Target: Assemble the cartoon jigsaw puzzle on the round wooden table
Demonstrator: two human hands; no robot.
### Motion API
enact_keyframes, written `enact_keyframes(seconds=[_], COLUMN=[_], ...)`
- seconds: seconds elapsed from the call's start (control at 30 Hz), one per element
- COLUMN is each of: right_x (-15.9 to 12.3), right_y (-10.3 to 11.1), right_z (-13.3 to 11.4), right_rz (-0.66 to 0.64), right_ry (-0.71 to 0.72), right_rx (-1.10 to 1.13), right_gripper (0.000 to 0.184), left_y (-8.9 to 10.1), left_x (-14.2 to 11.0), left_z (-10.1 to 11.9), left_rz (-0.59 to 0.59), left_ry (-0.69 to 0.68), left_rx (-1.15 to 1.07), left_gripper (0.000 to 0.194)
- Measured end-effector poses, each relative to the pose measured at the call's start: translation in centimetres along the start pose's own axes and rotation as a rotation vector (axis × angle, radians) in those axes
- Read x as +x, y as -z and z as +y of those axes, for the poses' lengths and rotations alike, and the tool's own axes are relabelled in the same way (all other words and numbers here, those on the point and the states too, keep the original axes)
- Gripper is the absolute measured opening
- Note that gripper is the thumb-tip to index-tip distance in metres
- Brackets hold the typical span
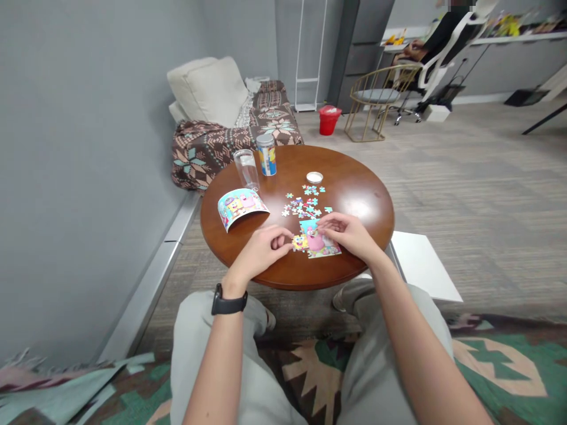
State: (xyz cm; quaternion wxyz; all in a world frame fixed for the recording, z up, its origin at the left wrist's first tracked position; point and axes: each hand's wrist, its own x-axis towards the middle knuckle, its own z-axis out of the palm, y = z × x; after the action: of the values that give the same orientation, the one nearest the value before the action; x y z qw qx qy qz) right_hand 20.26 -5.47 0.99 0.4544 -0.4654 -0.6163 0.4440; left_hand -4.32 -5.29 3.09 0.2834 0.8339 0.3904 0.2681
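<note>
A partly joined jigsaw puzzle [325, 247] lies near the front edge of the round table, with a pink cartoon figure on it. At its left is a yellow cartoon-face section [300, 242]; whether the two interlock is too small to tell. My left hand [267, 249] pinches the left edge of the yellow section between thumb and curled fingers. Over the puzzle's upper right, my right hand [348, 231] is closed, thumb and fingertips against the pink part, covering some of it. Loose jigsaw pieces [305, 208] lie scattered just beyond.
A curled picture sheet [243, 206] stands on the brown table [354, 195] at left. Behind it are a clear plastic cylinder [246, 168], a printed tin [267, 156] and a round lid [315, 177]. A red bin [329, 120] and a seated person [436, 38] are farther back.
</note>
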Motion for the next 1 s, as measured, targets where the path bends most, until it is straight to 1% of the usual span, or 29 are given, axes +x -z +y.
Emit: enact_keyframes(seconds=[0.1, 0.2, 0.3, 0.4, 0.53, 0.67, 0.8, 0.9, 1.0], right_x=[-0.5, -0.8, -0.9, -1.0, -1.3, -1.4, -1.2, -1.2, -1.2], right_y=[-0.6, -1.5, -2.0, -2.1, -2.1, -2.3, -2.4, -2.3, -2.1], right_z=[-1.0, -1.7, -1.6, -1.3, -1.5, -1.7, -1.7, -1.7, -1.7], right_rz=[-0.019, -0.102, -0.144, -0.178, -0.222, -0.219, -0.213, -0.184, -0.169], right_ry=[0.046, 0.049, 0.062, 0.071, 0.089, 0.128, 0.161, 0.184, 0.188], right_rx=[-0.069, -0.068, -0.107, -0.156, -0.248, -0.31, -0.344, -0.372, -0.356], right_gripper=[0.024, 0.02, 0.015, 0.012, 0.011, 0.009, 0.01, 0.012, 0.015], left_y=[-0.6, -1.1, -1.3, -1.1, -1.1, -1.2, -1.3, -1.3, -1.2], left_x=[-0.7, -1.2, -1.4, -1.4, -1.4, -1.4, -1.5, -1.7, -1.8], left_z=[-0.7, -0.8, -0.7, -0.5, -0.4, -0.3, -0.2, -0.1, -0.1], left_rz=[-0.036, -0.068, -0.075, -0.089, -0.101, -0.101, -0.099, -0.105, -0.151], left_ry=[-0.031, -0.077, -0.073, -0.063, -0.082, -0.086, -0.121, -0.17, -0.246], left_rx=[-0.001, 0.062, 0.112, 0.142, 0.181, 0.21, 0.253, 0.258, 0.286], left_gripper=[0.012, 0.016, 0.02, 0.024, 0.023, 0.022, 0.02, 0.021, 0.021])
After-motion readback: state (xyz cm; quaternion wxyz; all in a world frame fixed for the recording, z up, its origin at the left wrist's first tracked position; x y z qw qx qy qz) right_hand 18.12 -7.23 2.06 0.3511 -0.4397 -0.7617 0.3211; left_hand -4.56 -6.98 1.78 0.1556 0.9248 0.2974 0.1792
